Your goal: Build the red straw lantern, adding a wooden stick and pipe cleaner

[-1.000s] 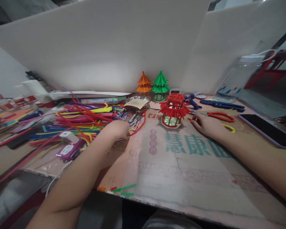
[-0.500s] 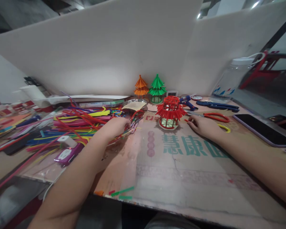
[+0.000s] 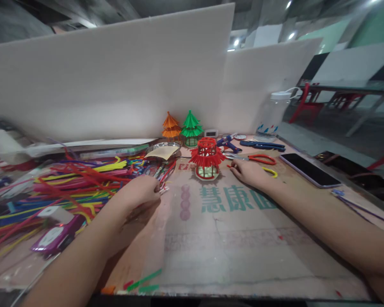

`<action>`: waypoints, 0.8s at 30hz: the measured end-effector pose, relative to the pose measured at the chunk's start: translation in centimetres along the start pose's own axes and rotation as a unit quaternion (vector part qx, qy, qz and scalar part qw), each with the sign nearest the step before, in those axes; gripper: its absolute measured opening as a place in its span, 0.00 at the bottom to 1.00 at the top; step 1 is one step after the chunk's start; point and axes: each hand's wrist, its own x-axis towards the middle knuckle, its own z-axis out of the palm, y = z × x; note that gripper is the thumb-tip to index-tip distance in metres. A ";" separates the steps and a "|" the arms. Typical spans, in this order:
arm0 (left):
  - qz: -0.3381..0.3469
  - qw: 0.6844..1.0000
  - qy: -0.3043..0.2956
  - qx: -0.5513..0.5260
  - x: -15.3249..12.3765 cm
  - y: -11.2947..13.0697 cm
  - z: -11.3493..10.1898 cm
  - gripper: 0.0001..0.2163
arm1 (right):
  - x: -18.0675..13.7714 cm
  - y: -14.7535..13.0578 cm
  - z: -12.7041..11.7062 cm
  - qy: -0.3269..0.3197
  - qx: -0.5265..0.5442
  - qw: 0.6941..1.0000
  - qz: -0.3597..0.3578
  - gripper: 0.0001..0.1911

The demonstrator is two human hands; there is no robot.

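At the edge of a pile of coloured pipe cleaners [image 3: 80,177], my left hand [image 3: 142,192] is closed, fingers curled downward. A small whitish piece [image 3: 164,189] shows by its fingertips; what they hold is mostly hidden. My right hand [image 3: 248,171] rests low over the table, fingers pinched, with a small red piece [image 3: 229,166] poking out at the tips. Between the hands stands a red pipe-cleaner tower [image 3: 208,158], upright, with a fringed roof and a pale base. Neither hand touches it.
Behind stand an orange pagoda [image 3: 171,127], a green pagoda [image 3: 191,128] and a metal plate [image 3: 176,149]. To the right lie a blue glue gun [image 3: 230,144], orange-handled pliers [image 3: 262,159], a phone [image 3: 310,169] and a water bottle [image 3: 270,117]. Green scraps [image 3: 145,280] lie at the front edge.
The view has swung right, so the table things sit farther left. My left hand has come slightly nearer, away from the plate. My right hand stays beside the red tower.
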 end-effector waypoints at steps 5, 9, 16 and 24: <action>0.018 0.987 0.112 -0.110 -1.3 -0.9 -2.7 0.13 | 0.5 0.3 -1.0 0.043 0.052 0.997 0.038 0.15; 0.034 0.900 0.229 -0.370 -1.4 -0.8 -4.5 0.18 | 0.6 -0.2 -3.9 0.109 0.109 0.987 0.044 0.17; 0.149 0.727 0.310 -0.595 0.6 6.8 -8.0 0.14 | -1.8 -7.9 -9.8 0.029 0.274 0.952 -0.131 0.16; 0.234 0.583 0.383 -0.677 2.2 11.8 -8.6 0.16 | -2.3 -10.3 -10.3 -0.138 0.486 0.852 -0.134 0.17</action>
